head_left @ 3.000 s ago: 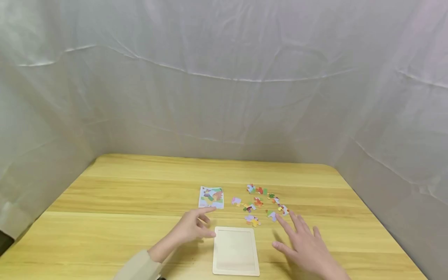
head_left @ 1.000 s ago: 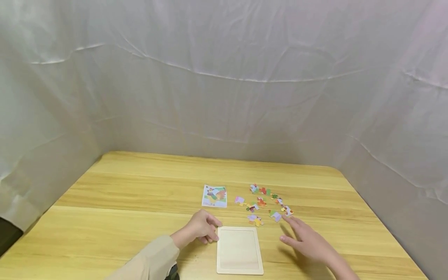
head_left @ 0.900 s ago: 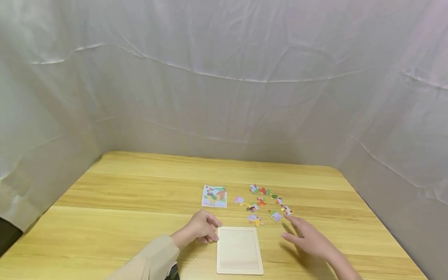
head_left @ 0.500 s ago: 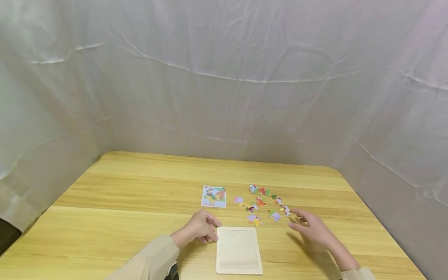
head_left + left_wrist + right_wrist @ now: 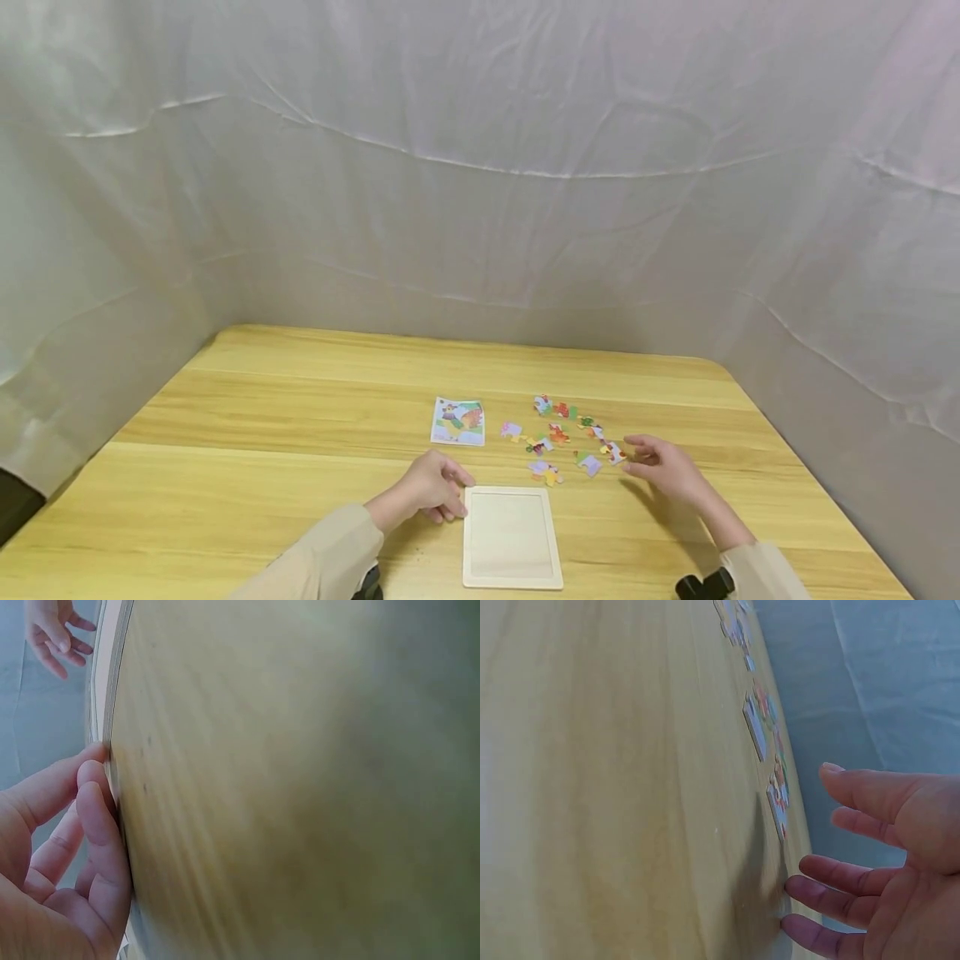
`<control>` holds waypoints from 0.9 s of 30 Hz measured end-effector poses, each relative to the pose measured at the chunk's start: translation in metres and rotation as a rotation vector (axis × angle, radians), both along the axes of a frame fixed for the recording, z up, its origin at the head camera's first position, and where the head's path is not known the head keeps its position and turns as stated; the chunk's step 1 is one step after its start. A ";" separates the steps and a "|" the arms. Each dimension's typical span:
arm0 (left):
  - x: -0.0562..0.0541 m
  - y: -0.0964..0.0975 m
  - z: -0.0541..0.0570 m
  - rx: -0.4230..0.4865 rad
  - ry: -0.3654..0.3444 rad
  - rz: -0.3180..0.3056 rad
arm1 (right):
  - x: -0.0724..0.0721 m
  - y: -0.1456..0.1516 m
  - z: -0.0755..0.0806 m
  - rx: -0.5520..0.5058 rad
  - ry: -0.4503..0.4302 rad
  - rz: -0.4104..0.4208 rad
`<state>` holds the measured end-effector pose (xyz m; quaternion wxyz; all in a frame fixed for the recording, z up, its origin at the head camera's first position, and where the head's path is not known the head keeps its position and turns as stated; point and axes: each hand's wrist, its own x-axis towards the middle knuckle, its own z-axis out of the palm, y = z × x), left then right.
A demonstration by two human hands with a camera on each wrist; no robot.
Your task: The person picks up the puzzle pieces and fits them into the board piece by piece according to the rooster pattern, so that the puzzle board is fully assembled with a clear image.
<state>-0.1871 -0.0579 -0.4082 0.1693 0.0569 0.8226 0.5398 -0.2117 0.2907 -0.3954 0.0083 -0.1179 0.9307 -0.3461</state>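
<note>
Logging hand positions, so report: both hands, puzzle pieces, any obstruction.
Left hand at left edge of tray. Right hand beside rightmost puzzle piece, holding nothing. Other pieces loose on table, none in tray. Nothing visibly blocking right hand.

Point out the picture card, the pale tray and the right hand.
Picture card (image 5: 458,422): head view, middle of its printed face.
Pale tray (image 5: 512,536): head view, middle of its bare panel.
Right hand (image 5: 670,472): head view, back of hand.
</note>
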 end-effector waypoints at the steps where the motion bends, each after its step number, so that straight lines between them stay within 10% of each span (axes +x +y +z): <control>1: 0.000 0.000 0.000 0.000 0.000 -0.001 | -0.002 0.000 -0.001 -0.001 -0.007 -0.004; 27: -0.001 0.000 0.001 -0.006 -0.027 0.002 | -0.033 0.008 -0.015 -0.004 -0.055 0.105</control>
